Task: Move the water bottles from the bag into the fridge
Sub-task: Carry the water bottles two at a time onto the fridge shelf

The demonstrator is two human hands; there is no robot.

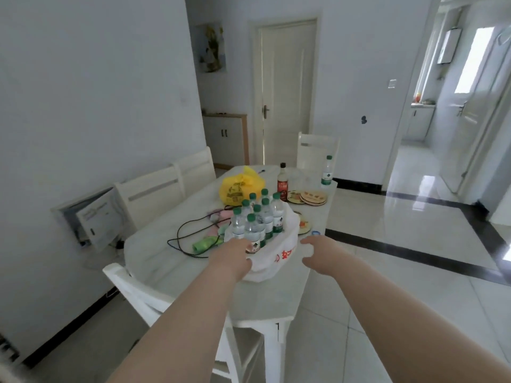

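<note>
Bottles (pixel 258 219), upright in rolled-down bag (pixel 279 258) at table (pixel 150 258) front edge, likely for lifting; left hand (pixel 235 252) at rim, grip unclear; right hand (pixel 315 251) spread, empty.

Plastic film, clear bottles, polished table and tile.
Just beyond the fingers (pixel 240 244) of the left hand (pixel 235 254) stand water bottles (pixel 266 217) of clear, smooth plastic with shiny green caps. Round them, and between both hands' fingers, the bag (pixel 276 261) is thin white plastic film, crinkled, faintly glossy, printed red. Under the fingers the table (pixel 265 299) top looks like pale polished stone. Farther beyond lies a yellow bag (pixel 240 187) of wrinkled plastic film. Right of the right hand (pixel 318 251), the floor (pixel 387 217) tiles are mirror-glossy.
</note>
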